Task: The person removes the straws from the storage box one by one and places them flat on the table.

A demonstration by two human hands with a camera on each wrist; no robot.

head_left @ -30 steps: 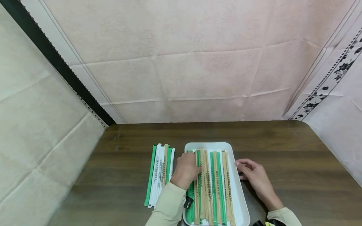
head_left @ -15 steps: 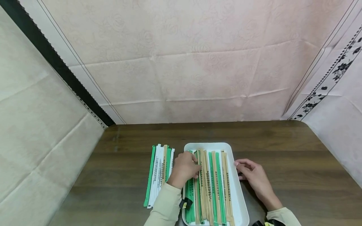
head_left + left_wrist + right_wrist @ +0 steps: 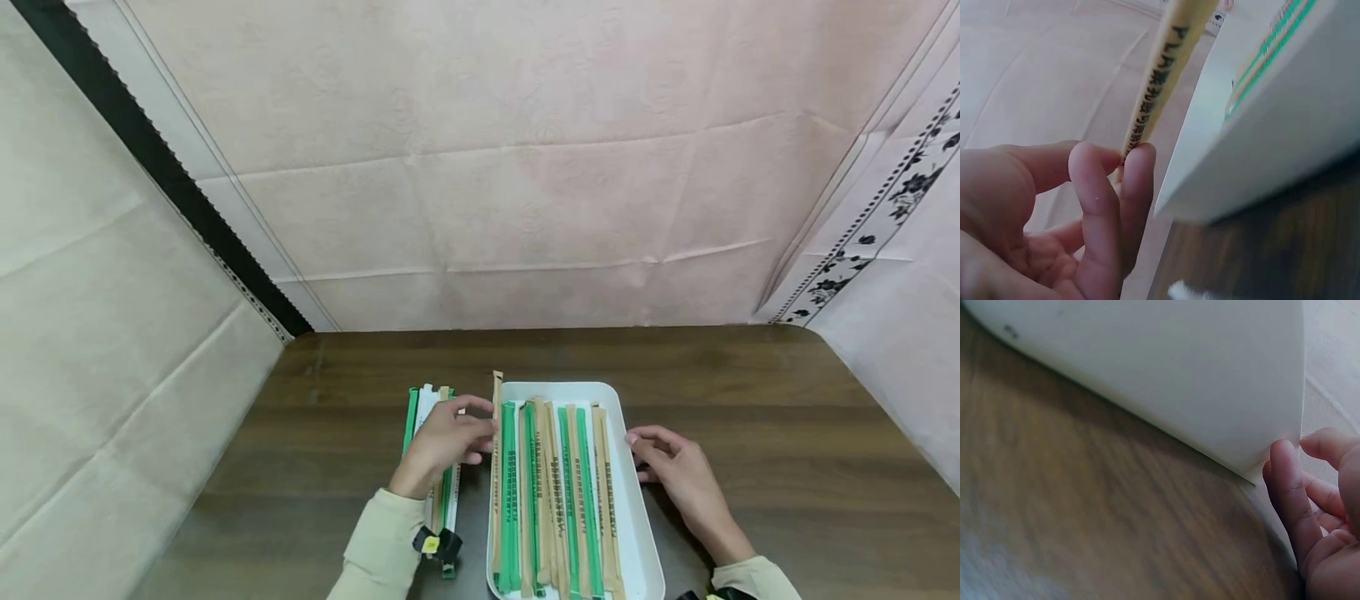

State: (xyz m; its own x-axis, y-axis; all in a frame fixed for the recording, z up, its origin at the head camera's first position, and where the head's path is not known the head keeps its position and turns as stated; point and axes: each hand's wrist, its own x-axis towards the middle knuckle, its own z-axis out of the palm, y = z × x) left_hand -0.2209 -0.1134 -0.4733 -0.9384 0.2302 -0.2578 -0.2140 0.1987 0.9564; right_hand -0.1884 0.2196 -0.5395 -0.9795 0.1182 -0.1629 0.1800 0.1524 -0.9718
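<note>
My left hand (image 3: 442, 437) pinches a tan paper-wrapped straw (image 3: 497, 500) between thumb and fingers. It stands along the left rim of the white tray (image 3: 637, 517), its far end poking past the rim. Dark printing runs down the wrapper of this tan straw (image 3: 1160, 78) in the left wrist view. Inside the tray lie several wrapped straws, tan ones and green ones (image 3: 509, 500), side by side. At the tray's right rim, my right hand (image 3: 678, 475) holds the edge; thumb and finger touch the tray wall (image 3: 1210, 394) in the right wrist view.
Left of the tray, partly covered by my left hand and sleeve, lies a row of green, white and tan wrapped straws (image 3: 413, 412). Everything rests on a brown wooden table (image 3: 337, 467). Pale patterned cloth (image 3: 525, 208) hangs behind it.
My left hand has moved left from over the tray to its left rim, bringing a tan straw out from among the others. My right hand stays at the right rim.
</note>
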